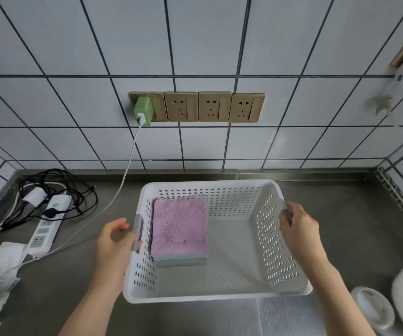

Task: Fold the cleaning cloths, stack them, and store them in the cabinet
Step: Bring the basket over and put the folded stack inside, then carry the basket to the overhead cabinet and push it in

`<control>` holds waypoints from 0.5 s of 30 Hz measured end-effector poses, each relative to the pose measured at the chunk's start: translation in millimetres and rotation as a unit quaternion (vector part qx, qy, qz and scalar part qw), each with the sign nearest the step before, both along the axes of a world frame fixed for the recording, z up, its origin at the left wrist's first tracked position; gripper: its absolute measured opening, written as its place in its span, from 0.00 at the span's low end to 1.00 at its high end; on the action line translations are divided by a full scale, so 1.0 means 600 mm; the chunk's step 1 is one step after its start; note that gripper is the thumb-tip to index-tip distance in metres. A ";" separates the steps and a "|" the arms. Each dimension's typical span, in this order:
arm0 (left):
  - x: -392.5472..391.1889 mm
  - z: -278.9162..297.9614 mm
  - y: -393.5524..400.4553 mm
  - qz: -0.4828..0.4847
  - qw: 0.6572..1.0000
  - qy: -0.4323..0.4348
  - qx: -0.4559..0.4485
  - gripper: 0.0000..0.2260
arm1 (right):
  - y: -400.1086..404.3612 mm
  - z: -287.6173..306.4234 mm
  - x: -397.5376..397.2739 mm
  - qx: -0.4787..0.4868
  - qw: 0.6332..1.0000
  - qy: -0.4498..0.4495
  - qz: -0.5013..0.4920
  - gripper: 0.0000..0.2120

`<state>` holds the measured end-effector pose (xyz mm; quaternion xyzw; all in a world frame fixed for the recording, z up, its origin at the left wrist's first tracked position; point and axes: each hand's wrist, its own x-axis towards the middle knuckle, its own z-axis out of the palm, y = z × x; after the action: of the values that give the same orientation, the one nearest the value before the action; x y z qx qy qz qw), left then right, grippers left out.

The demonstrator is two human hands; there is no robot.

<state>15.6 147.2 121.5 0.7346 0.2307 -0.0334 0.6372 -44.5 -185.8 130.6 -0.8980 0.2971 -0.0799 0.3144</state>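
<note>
Folded cloths [179, 229] — pink on top — lie stacked against the left wall of the basket [219, 295], mid-worktop. Left hand [114, 241] curls round the left handle; right hand [299, 226] grips the right handle.

Both forearms come up from the bottom edge of the view, bare to the wrist, and spread apart toward the two short sides of the basket [222, 187] on the counter. The left hand [115, 241] sits at the basket's left rim, palm turned inward, fingers loosely curled beside the grey handle [138, 232] — whether they grip it or only touch it cannot be told. The right hand [298, 225] reaches the right rim from outside, wrist bent slightly down, fingers curled over the edge at the handle there — the fingertips are hidden behind the rim. Both hands stand at about the same height, well apart.
</note>
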 end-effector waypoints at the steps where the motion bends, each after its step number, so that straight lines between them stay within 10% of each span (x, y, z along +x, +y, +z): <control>1: 0.001 0.001 0.002 -0.005 0.999 0.025 -0.037 0.12 | -0.001 -0.001 0.001 0.012 1.000 0.014 -0.001 0.13; 15: -0.038 0.019 0.051 -0.026 1.000 0.015 0.007 0.14 | 0.041 0.005 -0.031 0.039 0.999 -0.012 0.004 0.09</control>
<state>-7.4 177.7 132.6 0.7441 0.2209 -0.0592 0.6277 -63.0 -161.1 133.5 -0.8851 0.2931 -0.0774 0.3533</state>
